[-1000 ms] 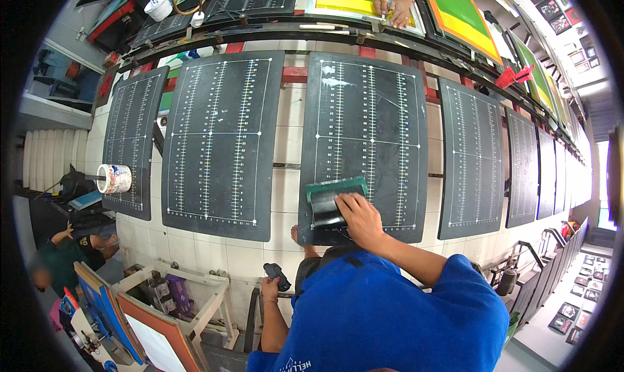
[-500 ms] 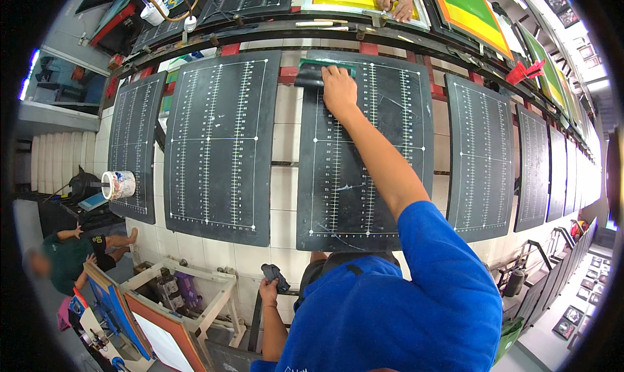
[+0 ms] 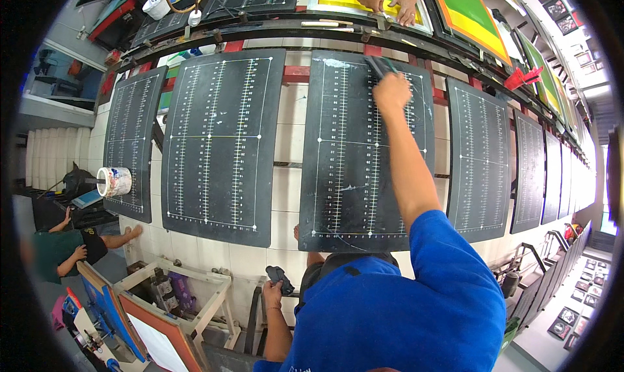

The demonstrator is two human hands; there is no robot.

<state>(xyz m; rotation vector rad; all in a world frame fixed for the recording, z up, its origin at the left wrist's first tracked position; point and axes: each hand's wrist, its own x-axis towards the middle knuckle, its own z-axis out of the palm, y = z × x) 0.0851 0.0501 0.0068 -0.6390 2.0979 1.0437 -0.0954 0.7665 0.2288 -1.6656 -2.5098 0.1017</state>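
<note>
My right hand (image 3: pixel 392 94) grips a dark, flat scraper-like tool with a green part (image 3: pixel 378 65), possibly a squeegee. It is at the far edge of the black board (image 3: pixel 351 209) in front of me, a flat panel with white ruled lines and dots. A pale, shiny patch shows at the board's far left corner. Down at my left side, my left hand (image 3: pixel 273 295) is closed around a crumpled dark grey cloth (image 3: pixel 280 278).
Similar ruled boards stand left (image 3: pixel 221 157) and right (image 3: pixel 479 157). A paint-stained white bucket (image 3: pixel 117 181) sits on the far-left one. Across the rail (image 3: pixel 273 33), another person's hands (image 3: pixel 404 8) work at a yellow-green frame. Someone sits at lower left beside wooden frames (image 3: pixel 156 333).
My right hand has moved right along the board's far edge, and the tool has turned from lying crosswise to a steep slant. The left hand still holds the cloth.
</note>
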